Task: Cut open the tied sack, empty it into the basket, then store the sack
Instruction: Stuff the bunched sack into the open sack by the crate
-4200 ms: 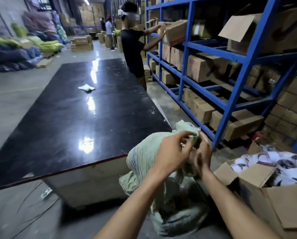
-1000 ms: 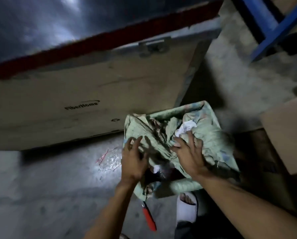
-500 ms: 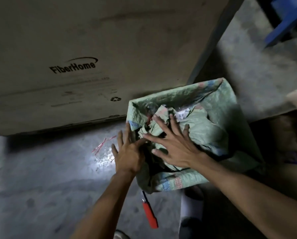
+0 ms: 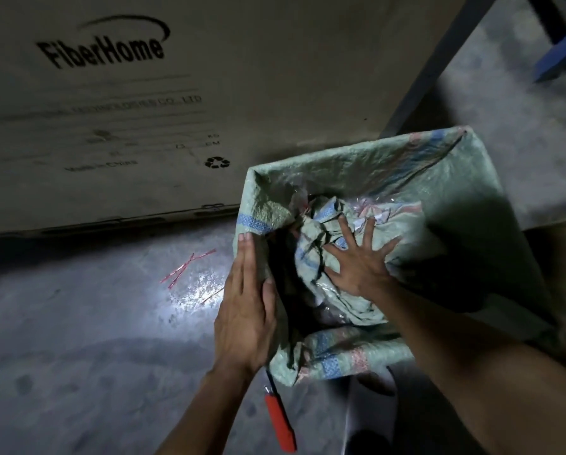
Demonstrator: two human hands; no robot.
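A crumpled green woven sack (image 4: 321, 254) lies bunched inside a bigger open green woven sack (image 4: 357, 162) that stands on the floor. My right hand (image 4: 360, 261) lies flat on the crumpled sack with its fingers spread, pressing on it and holding nothing. My left hand (image 4: 245, 307) clasps the left rim of the bigger sack, fingers outside and thumb inside. A red-handled cutter (image 4: 280, 421) lies on the floor just below the bigger sack, apart from both hands.
A big cardboard box (image 4: 111, 110) printed "FiberHome" stands behind the sacks, with a grey metal leg (image 4: 439, 60) at its right. Red string scraps (image 4: 186, 270) lie on the concrete floor. Blue rack foot (image 4: 564, 50) at top right; my sandalled foot (image 4: 370, 418) below the sack.
My left hand has moved off the crumpled sack onto the bigger sack's left rim. My right hand has spread flat and pushed the crumpled sack further in. The view has moved closer.
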